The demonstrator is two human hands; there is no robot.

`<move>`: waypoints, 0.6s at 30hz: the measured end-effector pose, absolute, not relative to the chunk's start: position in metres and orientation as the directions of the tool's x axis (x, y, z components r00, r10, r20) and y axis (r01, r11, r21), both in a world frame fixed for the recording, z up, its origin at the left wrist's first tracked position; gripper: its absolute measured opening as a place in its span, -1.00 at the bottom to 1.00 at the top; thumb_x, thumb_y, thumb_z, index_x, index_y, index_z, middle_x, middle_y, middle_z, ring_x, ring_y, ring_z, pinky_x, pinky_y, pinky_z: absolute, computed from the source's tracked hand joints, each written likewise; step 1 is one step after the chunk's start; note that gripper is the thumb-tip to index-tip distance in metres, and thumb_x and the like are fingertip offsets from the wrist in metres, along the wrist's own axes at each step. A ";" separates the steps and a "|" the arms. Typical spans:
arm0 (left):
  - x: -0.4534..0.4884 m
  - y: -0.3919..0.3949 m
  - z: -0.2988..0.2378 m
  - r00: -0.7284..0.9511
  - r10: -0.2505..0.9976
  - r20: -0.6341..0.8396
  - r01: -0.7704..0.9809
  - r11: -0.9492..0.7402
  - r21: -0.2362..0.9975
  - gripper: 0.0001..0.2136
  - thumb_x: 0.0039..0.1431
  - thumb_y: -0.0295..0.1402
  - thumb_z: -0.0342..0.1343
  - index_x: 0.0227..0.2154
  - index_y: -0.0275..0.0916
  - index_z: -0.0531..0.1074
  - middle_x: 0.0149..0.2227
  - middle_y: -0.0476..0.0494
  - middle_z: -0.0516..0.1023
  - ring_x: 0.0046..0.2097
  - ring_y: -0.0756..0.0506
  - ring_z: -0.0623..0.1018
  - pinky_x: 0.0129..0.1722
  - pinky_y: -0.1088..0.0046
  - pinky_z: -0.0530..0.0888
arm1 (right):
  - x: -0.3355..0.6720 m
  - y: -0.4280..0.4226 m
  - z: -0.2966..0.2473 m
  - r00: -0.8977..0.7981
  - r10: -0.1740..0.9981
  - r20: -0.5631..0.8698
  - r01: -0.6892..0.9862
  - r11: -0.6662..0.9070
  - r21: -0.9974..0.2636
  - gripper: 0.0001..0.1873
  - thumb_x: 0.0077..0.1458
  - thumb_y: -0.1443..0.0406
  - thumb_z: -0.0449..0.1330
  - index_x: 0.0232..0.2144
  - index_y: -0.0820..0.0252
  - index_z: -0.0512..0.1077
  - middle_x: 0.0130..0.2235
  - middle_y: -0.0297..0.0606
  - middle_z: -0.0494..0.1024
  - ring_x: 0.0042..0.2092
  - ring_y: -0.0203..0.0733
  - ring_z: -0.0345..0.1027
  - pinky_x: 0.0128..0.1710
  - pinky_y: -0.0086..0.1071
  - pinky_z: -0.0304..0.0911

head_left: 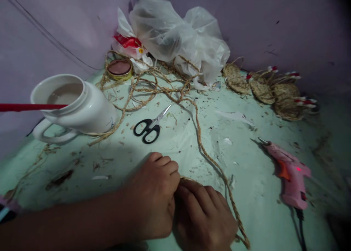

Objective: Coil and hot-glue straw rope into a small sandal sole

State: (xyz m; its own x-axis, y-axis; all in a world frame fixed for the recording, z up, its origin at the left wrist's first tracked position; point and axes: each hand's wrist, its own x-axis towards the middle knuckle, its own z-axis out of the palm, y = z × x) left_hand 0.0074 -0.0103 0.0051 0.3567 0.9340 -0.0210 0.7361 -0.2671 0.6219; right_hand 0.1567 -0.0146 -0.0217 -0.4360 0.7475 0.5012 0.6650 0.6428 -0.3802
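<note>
On pale-green tabletop (183, 137), held left hand (157, 196) and right hand (207, 218) close together with fingers curled nearly closed; could not tell whether gripping anything. Had braided straw cord (199, 132) trailing just beside right hand.

Scissors (149, 124) are lying in the middle, rope (168, 90) behind them; a mug (95, 106) is sitting left, a glue gun (295, 174) right.
</note>
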 end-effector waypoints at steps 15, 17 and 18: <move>0.010 -0.003 0.000 0.332 0.934 0.132 0.718 -0.341 0.606 -0.89 -0.31 -0.54 0.01 -0.68 -0.22 0.20 -0.58 -0.05 0.34 -0.42 -0.05 0.34 -0.31 0.36 0.31 | 0.153 -0.011 -0.011 -0.457 0.756 0.469 0.663 0.641 -0.387 -0.85 0.02 0.41 0.07 -0.38 0.19 0.45 -0.36 -0.22 0.60 -0.42 -0.11 0.23 -0.36 -0.19 0.03; 0.008 -0.003 0.002 0.340 0.936 0.085 0.747 -0.324 0.581 -0.90 -0.30 -0.54 0.01 -0.66 -0.23 0.23 -0.55 -0.07 0.36 -0.40 -0.07 0.37 -0.29 0.34 0.33 | 0.153 -0.011 -0.010 -0.437 0.781 0.445 0.678 0.612 -0.407 -0.85 0.01 0.43 0.06 -0.42 0.15 0.42 -0.42 -0.25 0.57 -0.43 -0.11 0.22 -0.33 -0.18 0.03; 0.007 -0.004 0.003 0.341 0.938 0.064 0.764 -0.316 0.562 -0.91 -0.28 -0.53 0.01 -0.64 -0.23 0.24 -0.53 -0.08 0.37 -0.39 -0.08 0.37 -0.29 0.33 0.33 | 0.153 -0.012 -0.010 -0.415 0.800 0.434 0.688 0.588 -0.426 -0.86 0.02 0.43 0.07 -0.44 0.14 0.40 -0.46 -0.27 0.54 -0.43 -0.11 0.22 -0.32 -0.18 0.05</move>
